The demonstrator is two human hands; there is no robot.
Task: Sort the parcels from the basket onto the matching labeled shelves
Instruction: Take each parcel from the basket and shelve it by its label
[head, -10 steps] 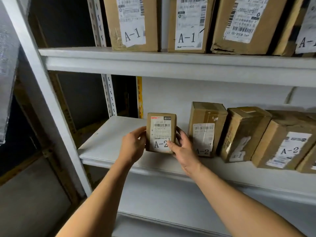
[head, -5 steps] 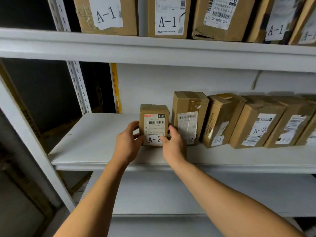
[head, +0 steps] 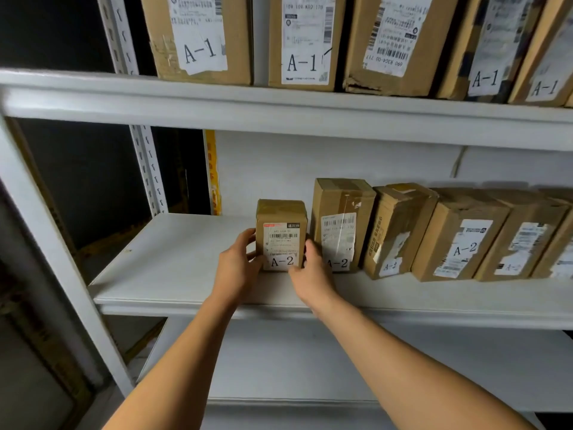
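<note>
1. White metal shelving fills the frame; the middle shelf point(head: 186, 274) crosses the centre.
2. A small parcel point(head: 281, 234) marked A-2 stands upright there, centre frame.
3. The left hand point(head: 237, 266) and right hand point(head: 311, 274) clamp its sides, fingers curled.
4. A taller A-2 box point(head: 341, 225) stands just right of it, close beside the right hand.
5. A-1 boxes point(head: 201, 35) line the upper shelf.

One head view — close, facing the shelves point(head: 279, 293) straight on.

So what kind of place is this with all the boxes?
Probably a parcel storeroom or sorting depot. Cardboard boxes with shipping labels stand in rows on white metal shelves, marked A-1 above and A-2 below, and two hands set another box in line.
</note>
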